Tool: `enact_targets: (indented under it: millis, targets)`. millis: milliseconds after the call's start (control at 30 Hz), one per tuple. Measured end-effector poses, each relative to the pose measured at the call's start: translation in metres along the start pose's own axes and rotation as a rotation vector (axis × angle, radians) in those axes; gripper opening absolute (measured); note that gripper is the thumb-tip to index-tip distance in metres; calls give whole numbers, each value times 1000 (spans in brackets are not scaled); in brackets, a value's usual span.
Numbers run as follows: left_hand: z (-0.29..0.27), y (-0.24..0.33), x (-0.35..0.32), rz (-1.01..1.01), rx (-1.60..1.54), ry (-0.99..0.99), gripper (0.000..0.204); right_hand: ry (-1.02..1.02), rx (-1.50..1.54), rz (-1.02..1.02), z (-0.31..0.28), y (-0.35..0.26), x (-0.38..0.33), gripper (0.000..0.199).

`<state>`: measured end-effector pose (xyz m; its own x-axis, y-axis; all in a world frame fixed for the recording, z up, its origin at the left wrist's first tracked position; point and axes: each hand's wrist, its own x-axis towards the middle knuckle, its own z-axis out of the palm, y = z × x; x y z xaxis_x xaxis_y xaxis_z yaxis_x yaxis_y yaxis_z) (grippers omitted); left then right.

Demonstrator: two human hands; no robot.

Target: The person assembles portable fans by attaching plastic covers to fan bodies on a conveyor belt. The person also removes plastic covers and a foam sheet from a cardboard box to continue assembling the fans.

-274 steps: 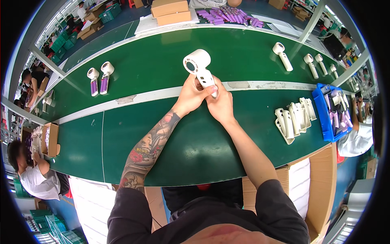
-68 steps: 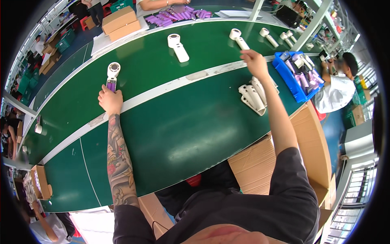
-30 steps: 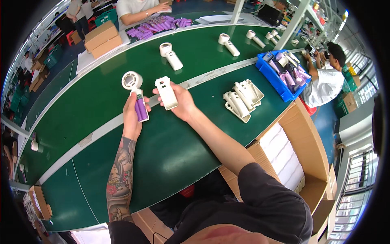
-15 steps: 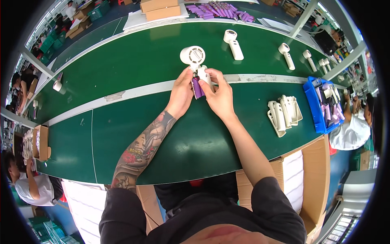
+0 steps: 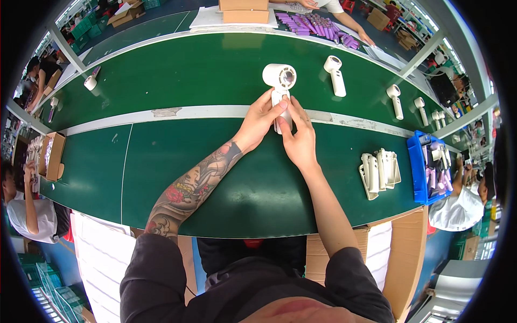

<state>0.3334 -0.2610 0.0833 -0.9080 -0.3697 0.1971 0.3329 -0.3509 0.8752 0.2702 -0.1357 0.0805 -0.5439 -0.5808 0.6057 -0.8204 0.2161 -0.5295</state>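
Note:
A white handheld fan point(image 5: 278, 75) stands head-up over the pale strip of the green bench, its round head above my fingers. My left hand point(image 5: 256, 124) closes round the left side of its handle, thumb laid across the front. From the right, my right hand point(image 5: 301, 142) grips the same handle with thumb and fingers. A white cover piece point(image 5: 283, 123) lies over the handle's front, and no purple shows there now. My fingers hide part of the handle, so I cannot tell whether the cover sits fully flush.
White handle shells point(image 5: 379, 172) are grouped at right beside a blue bin point(image 5: 423, 172) of purple and white parts. Several fans, such as one point(image 5: 336, 78), lie on the far green surface. Purple cells point(image 5: 318, 27) are heaped at the back, near another person's hand point(image 5: 367, 39).
The white cover piece has come over the purple cell in the handle. My left thumb now lies across the front. Another person's arms have appeared at the back.

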Motion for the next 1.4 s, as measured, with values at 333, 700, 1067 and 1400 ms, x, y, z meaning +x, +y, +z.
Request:
enact_targets:
  millis: [333, 700, 1067, 1400]
  targets:
    - [-7, -1, 3, -23, 263, -4, 46, -63, 567, 441, 1, -6, 0, 53]
    - [-12, -11, 8, 93, 438, -140, 49, -130, 223, 296, -6, 8, -3, 51]
    - [-1, 3, 5, -79, 381, 54, 32, -199, 805, 550, -7, -1, 3, 42]
    - [-17, -12, 13, 2, 347, 97, 32, -50, 1463, 749, -16, 52, 11, 43]
